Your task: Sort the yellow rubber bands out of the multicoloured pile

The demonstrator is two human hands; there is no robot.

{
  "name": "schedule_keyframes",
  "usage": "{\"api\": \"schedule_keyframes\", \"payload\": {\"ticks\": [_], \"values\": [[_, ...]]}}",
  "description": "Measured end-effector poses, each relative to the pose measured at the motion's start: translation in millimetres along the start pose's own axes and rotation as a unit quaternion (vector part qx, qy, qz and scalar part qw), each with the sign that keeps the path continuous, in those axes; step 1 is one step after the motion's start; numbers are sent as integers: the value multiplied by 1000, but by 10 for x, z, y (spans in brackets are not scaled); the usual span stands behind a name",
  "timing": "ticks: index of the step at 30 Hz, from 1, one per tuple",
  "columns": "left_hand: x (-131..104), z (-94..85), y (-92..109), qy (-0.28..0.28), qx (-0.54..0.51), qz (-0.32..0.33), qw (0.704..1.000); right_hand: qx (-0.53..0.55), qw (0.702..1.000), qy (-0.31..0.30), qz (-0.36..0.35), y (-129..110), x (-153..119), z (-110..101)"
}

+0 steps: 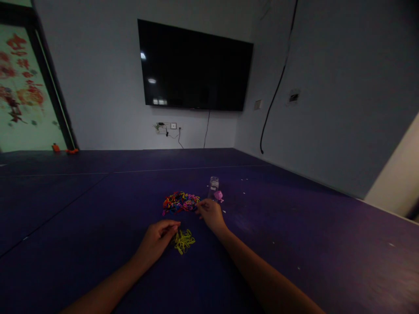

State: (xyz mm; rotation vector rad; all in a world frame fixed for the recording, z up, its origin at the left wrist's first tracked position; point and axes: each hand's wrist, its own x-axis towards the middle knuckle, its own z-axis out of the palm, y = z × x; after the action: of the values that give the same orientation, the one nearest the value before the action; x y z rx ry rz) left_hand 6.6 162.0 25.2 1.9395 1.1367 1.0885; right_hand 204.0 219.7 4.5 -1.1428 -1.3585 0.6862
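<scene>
A pile of small multicoloured bands (180,202) lies on the purple mat (108,205). Nearer to me is a smaller heap of yellow-green bands (184,241). My left hand (158,237) is at the left edge of that heap, thumb and forefinger pressed together; whatever may be between them is too small to name. At the right end of the mixed pile, my right hand (210,213) has its fingers drawn together at the bands, and their hold is unclear. Just behind it stand a clear jar (214,184) and a crumpled pink item (218,196).
Small white scraps (244,193) are scattered on the mat to the right. A black television (196,65) hangs on the wall ahead, with sockets and cables below. A black cable (275,96) hangs at the right wall. Orange objects (56,148) sit by the door at far left.
</scene>
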Motion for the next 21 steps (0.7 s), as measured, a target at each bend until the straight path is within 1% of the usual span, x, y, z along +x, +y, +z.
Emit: {"api": "schedule_keyframes", "payload": {"ticks": [3,5,8,10,13,15,17,21], "values": [[-17,1,12,-12,-29,15,999,1,1000,1,-16,-23,-8,3],[-29,4,17,-9,-43,25,999,-6,1000,1,-17,-34,-11,4],[-37,3,24,0,-33,31,999,-27,999,6,-17,-46,-8,-6],[-38,-1,31,2,-19,31,999,-51,998,14,-41,-53,-2,-23],[-38,-8,41,2,-2,28,1000,-94,990,36,-97,-56,7,-51],[-37,-10,48,1,10,25,1000,-115,986,49,-113,-45,11,-59],[-34,-9,54,0,17,20,1000,-119,986,52,-102,-24,12,-56],[-28,-2,64,-2,12,14,1000,-83,993,40,-69,11,10,-34]]}}
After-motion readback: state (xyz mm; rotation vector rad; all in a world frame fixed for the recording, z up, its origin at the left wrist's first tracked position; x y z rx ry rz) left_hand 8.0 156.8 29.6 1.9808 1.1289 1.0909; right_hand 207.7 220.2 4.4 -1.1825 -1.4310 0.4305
